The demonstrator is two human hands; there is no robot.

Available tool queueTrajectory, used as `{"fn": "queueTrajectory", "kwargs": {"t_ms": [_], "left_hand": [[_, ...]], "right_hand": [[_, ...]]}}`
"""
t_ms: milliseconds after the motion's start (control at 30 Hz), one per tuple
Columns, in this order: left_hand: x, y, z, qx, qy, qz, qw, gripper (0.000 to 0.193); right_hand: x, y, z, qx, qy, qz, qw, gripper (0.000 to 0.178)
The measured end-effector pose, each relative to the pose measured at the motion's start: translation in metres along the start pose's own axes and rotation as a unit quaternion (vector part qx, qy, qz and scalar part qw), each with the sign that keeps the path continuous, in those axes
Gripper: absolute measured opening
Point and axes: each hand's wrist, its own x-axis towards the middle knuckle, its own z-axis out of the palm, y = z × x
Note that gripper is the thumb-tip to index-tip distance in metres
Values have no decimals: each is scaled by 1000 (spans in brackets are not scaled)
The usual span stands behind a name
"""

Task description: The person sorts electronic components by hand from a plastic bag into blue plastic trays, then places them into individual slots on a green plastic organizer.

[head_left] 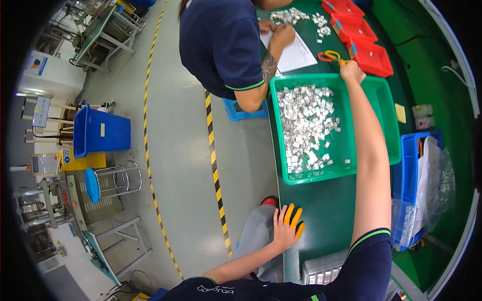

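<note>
My right arm reaches across the green bin, and my right hand (353,71) is closed at the bin's far edge. From its fingers sticks out a hand tool (329,56) with red and yellow looped handles; its other end is hidden. My left hand (285,235) rests at the near table edge, fingers spread and holding nothing. Yellow covers (293,216) sit on some of its fingers. In the left part of the green bin (321,178) lies a heap of small white parts (307,125) with thin wire leads.
A co-worker (221,45) sits at the far left, hands over a paper sheet (296,54) and more white parts (288,16). Red trays (370,57) line the far right. A blue bin (406,175) of papers and plastic bags stands right; a metal rack (321,268) lies near me.
</note>
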Motion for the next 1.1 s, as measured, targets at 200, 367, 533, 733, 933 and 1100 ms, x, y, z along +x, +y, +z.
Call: {"fn": "queueTrajectory", "kwargs": {"t_ms": [200,367,533,733,933,1100], "left_hand": [[1,1,4,0,5,17,1000,47],[-2,4,1,17,4,18,1000,45],[-4,10,-5,63,7,28,998,44],[-11,24,7,152,47,45,986,42],[-18,3,24,199,164,105,960,40],[-19,3,30,192,217,97,952,35]], "right_hand": [[-20,12,-9,31,170,-38,984,28],[-147,86,-45,439,239,-91,861,22],[-410,161,-129,582,103,48,805,24],[-646,244,-144,639,-13,246,729,25],[-764,330,-158,635,-160,196,730,23],[-837,411,-198,767,-143,174,601,25]]}}
